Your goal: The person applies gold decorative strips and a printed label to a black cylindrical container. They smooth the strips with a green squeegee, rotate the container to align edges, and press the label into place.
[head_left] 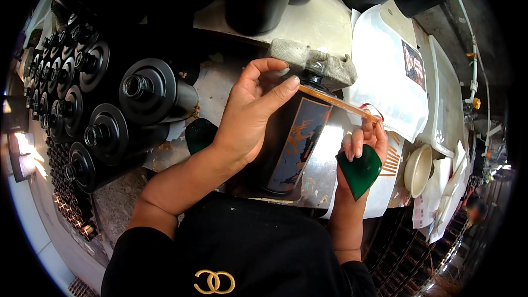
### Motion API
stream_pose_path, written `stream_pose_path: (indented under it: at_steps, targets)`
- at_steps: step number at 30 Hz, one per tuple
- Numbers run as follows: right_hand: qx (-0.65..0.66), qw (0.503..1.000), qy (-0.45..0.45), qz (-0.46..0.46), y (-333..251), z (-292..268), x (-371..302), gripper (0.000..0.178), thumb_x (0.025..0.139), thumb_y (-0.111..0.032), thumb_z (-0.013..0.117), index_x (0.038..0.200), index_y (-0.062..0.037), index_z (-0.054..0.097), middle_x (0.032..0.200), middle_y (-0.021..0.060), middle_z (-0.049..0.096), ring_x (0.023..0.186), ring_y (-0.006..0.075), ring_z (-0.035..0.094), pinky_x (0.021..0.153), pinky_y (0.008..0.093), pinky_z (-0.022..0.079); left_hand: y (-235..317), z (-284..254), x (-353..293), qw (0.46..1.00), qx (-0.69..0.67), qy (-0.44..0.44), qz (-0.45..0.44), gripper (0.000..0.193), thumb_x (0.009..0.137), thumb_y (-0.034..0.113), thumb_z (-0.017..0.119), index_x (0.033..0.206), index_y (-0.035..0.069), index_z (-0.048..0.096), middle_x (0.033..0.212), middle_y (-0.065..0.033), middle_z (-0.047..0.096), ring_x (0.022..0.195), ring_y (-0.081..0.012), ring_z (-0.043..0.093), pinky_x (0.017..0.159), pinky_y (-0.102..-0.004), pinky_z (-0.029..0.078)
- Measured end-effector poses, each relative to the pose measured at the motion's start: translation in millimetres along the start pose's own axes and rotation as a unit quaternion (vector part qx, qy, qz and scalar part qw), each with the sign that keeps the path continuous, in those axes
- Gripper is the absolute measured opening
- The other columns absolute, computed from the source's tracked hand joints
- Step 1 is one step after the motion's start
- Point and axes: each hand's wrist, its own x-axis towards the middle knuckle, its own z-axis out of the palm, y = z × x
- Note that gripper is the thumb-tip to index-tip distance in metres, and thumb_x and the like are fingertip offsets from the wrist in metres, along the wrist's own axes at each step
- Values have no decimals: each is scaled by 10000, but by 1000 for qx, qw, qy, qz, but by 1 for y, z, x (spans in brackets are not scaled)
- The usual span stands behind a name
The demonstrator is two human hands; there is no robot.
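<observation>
A black bottle point(272, 143) with a clear glass neck stands in front of me, a dark panel with orange print point(305, 137) on its side. Across its shoulder runs a thin gold-orange strip point(341, 102). My left hand point(242, 110) presses one end of the strip at the bottle's shoulder with its thumb, the forefinger curved above. The fingertips of my right hand point(378, 136) pinch the strip's other end, out to the right of the bottle. A green scraper point(363, 175) is also held in that hand, against the palm.
Left stand many black bottles point(148, 91) in rows. A folded grey cloth point(289, 54) lies behind the bottle. A dark green piece point(201, 135) is beside my left wrist. Right are white sheets point(385, 71), a sheet with orange strips point(391, 157) and a cream bowl point(418, 170).
</observation>
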Motion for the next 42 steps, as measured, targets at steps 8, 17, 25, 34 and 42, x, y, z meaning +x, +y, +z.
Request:
stream_pose_path:
  at_steps: [8, 17, 25, 34, 42]
  targets:
    - [-1, 1000, -1, 10, 4, -2, 1, 348, 1014, -217, 294, 1120, 11, 536, 1131, 185, 645, 448, 107, 445, 400, 217, 370, -1, -4, 0, 1000, -12, -13, -3, 253, 918, 72, 597, 1153, 69, 504, 1029, -29, 535, 964, -101, 531, 908, -254, 422]
    - [2, 1000, -8, 13, 3, 1, 1, 335, 1012, -214, 301, 1117, 1, 535, 1146, 184, 639, 457, 103, 446, 405, 216, 372, -4, -19, -21, 855, 385, -8, 348, 315, 940, 61, 510, 1250, 22, 552, 1140, -132, 606, 1148, -224, 527, 976, -314, 394]
    - [-3, 999, 19, 27, 2, 4, -2, 318, 1008, -208, 305, 1098, -7, 535, 1174, 185, 623, 461, 97, 431, 405, 213, 363, 1, -27, -27, 879, 410, -52, 240, 425, 962, 183, 525, 1352, 26, 464, 1211, -151, 568, 1212, -244, 485, 1016, -347, 359]
    - [15, 999, 32, 35, 5, 5, 1, 236, 999, -195, 354, 1025, -49, 538, 1096, 170, 638, 442, 93, 423, 389, 210, 353, 1, -7, -13, 977, 171, -49, -120, 776, 782, 258, 774, 1347, -7, 311, 1166, -130, 534, 1042, -173, 557, 888, -297, 475]
    - [80, 991, 27, 100, 24, 17, -2, 148, 1010, -204, 338, 1010, -86, 428, 1098, 210, 639, 424, 96, 460, 379, 191, 383, 4, -10, -3, 987, 50, -48, -143, 596, 869, 258, 650, 1310, -20, 362, 1153, -117, 545, 1055, -169, 549, 933, -290, 446]
